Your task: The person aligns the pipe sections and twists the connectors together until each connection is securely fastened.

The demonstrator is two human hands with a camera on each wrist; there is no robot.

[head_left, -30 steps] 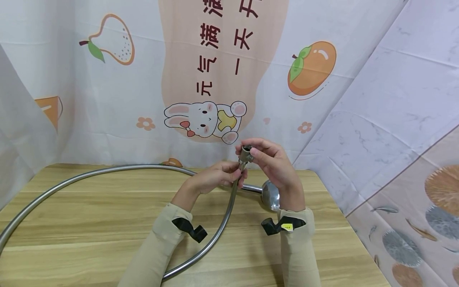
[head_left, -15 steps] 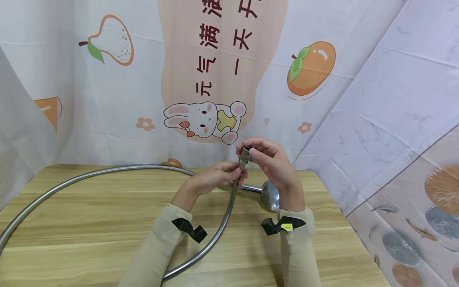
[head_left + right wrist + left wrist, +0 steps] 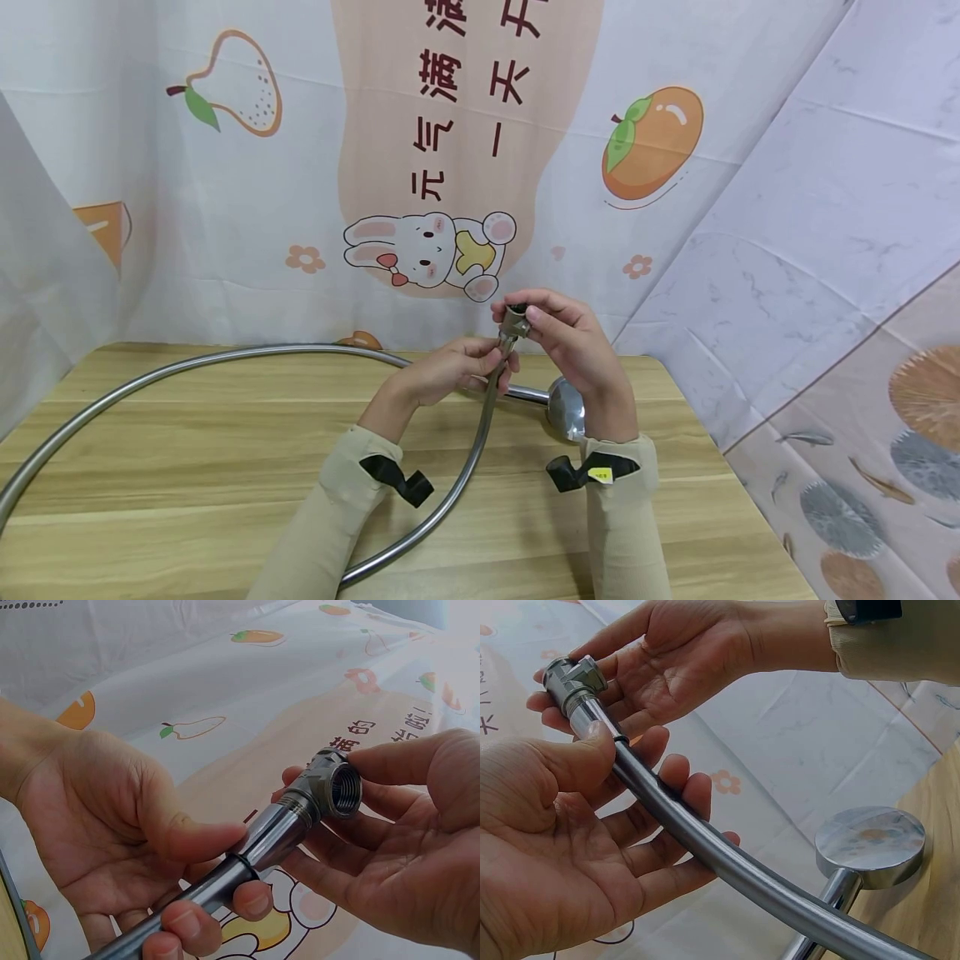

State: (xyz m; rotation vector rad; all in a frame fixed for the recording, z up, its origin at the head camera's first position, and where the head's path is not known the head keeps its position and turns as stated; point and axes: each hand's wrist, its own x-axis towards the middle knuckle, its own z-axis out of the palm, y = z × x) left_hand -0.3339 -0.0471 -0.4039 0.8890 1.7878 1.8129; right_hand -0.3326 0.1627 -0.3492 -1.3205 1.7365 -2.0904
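A metal threaded pipe fitting is at the end of a shower hose, held up above the table. My right hand pinches the fitting between thumb and fingers. Just below, my left hand grips the hose's chrome end nut, its thumb along the top and fingers curled underneath. In the right wrist view, the fitting's side opening shows internal threads and faces my right hand. Several threads also show between the fitting and the nut.
A round chrome shower head with a straight handle lies on the wooden table behind my right wrist. The hose loops widely over the table's left side. A printed curtain hangs at the back edge.
The fitting has turned slightly on the hose end, and my right thumb has shifted a little on it. My left hand keeps its place on the nut.
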